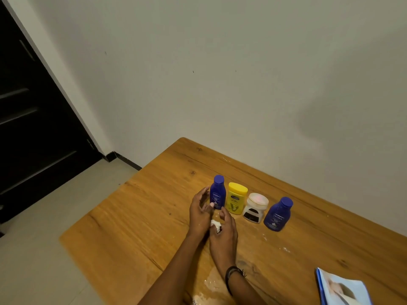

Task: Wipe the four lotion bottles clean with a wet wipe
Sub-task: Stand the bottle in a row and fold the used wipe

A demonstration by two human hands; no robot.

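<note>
Right hand [222,227] clenches a mostly hidden wipe [215,224]; left hand [201,209] spread.

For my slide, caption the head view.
Left hand reaches for blue bottle; right hand holds crumpled wipe.

NIVEA in white letters on label of left blue bottle [218,193]; NIVEA again on label of right blue bottle [278,215], tilted with bottle. Small print beneath both logos unreadable. Label text on yellow bottle [236,198] and white jar [254,208] too blurred to read.
</note>
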